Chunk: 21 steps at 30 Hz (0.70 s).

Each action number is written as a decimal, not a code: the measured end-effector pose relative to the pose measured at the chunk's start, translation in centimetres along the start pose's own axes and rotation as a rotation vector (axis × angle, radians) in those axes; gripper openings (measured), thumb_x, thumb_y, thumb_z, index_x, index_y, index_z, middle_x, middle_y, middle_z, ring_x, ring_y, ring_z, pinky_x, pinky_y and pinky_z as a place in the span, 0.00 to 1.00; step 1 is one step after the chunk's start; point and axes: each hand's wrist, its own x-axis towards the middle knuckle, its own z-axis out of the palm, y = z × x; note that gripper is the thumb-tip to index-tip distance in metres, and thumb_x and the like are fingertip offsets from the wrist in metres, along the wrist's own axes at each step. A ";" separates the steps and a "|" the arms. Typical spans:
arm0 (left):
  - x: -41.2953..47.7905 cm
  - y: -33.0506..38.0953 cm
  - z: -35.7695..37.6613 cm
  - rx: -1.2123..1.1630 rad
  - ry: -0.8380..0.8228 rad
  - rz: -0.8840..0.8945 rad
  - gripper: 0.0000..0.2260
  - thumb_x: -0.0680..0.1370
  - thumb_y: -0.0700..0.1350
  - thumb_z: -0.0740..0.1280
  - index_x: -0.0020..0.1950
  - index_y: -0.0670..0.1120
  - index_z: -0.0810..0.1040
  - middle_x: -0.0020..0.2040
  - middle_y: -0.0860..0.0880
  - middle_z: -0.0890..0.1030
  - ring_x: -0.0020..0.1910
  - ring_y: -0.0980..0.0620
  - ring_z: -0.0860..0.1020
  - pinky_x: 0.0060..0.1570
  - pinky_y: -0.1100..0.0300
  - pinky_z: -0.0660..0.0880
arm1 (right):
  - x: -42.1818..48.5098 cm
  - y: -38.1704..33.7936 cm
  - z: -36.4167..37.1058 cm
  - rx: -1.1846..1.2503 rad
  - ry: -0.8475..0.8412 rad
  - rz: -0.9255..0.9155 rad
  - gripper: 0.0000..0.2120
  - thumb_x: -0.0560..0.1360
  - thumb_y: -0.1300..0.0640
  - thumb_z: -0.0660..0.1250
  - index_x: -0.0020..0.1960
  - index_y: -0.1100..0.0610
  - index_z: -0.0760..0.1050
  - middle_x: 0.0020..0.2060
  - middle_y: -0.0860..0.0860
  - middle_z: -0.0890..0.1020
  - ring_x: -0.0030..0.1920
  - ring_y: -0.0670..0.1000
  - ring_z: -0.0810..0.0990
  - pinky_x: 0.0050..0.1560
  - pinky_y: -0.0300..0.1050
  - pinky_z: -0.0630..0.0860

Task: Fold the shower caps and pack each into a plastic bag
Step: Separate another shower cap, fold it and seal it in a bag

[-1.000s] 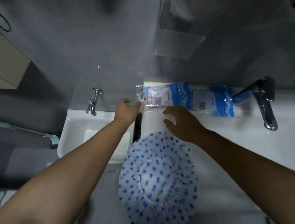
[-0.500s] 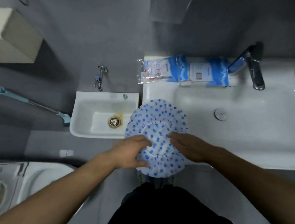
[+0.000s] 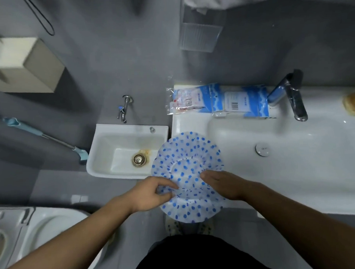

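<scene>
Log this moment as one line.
stage: folding | left hand: pinching shower cap | right hand: on cap | plastic bags: untouched

Bathroom: white washbasin (image 3: 296, 169), chrome tap (image 3: 295, 100), toilet (image 3: 44, 227), small low sink (image 3: 122, 155).

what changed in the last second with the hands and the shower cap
Both hands drew back from the plastic bags to the shower cap. The left hand now pinches its near edge; the right hand rests on it. The bags stayed by the faucet.

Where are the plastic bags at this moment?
The plastic bags lie on the back ledge of the big sink, against the wall, just left of the faucet.
</scene>
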 end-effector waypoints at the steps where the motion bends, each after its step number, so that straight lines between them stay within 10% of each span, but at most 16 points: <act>1: 0.2 0.2 0.0 -0.066 0.034 -0.014 0.16 0.71 0.63 0.66 0.50 0.56 0.84 0.50 0.62 0.83 0.52 0.61 0.81 0.59 0.58 0.76 | 0.2 0.2 -0.1 0.006 -0.012 -0.032 0.22 0.84 0.49 0.47 0.75 0.54 0.63 0.74 0.50 0.67 0.73 0.50 0.65 0.76 0.44 0.54; 7: 0.9 1.2 0.1 -0.257 0.136 -0.078 0.20 0.81 0.54 0.63 0.33 0.45 0.67 0.32 0.50 0.67 0.32 0.54 0.67 0.38 0.56 0.65 | -1.4 -0.2 0.2 0.123 0.136 -0.121 0.25 0.76 0.39 0.64 0.68 0.49 0.71 0.58 0.38 0.71 0.59 0.40 0.69 0.61 0.40 0.64; 14: 2.1 2.1 -0.1 -0.276 0.155 -0.249 0.22 0.80 0.52 0.66 0.29 0.48 0.64 0.26 0.52 0.66 0.24 0.57 0.64 0.31 0.62 0.65 | 1.1 1.2 1.2 0.287 0.395 0.036 0.20 0.81 0.50 0.59 0.31 0.54 0.70 0.28 0.47 0.75 0.29 0.46 0.74 0.35 0.37 0.69; 21: 3.6 3.8 1.1 0.224 0.311 -0.440 0.12 0.72 0.46 0.73 0.50 0.46 0.73 0.47 0.46 0.80 0.45 0.48 0.79 0.40 0.57 0.71 | 3.8 1.3 2.5 -0.097 0.543 0.204 0.14 0.72 0.54 0.71 0.33 0.54 0.69 0.29 0.49 0.73 0.31 0.47 0.73 0.39 0.41 0.74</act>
